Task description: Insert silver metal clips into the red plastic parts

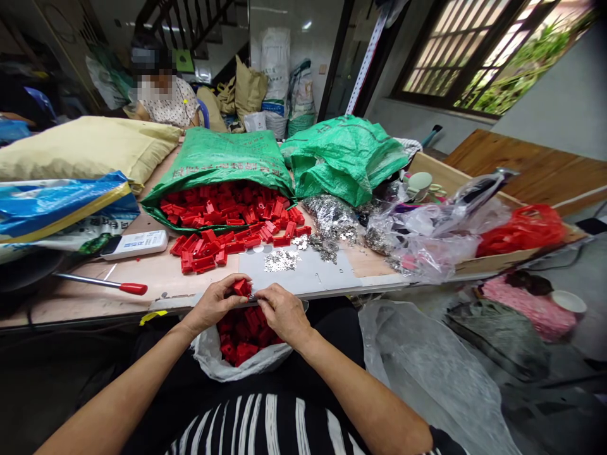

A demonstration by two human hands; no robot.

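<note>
Between the thumb and fingers of my left hand is a red plastic part. My right hand pinches a small metal piece against the right side of that part; its exact shape is too small to tell. Both hands meet above a white bag on my lap, which holds many red plastic parts. Just beyond my hands, small flat metal pieces lie scattered on a grey sheet at the table's edge. Loose red parts are heaped to the left of them.
A green woven sack spills red parts onto the table. Right of it are another green sack, a clear bag of metal pieces and a wooden tray with plastic bags. A red-tipped lever juts out left. Behind sits a person.
</note>
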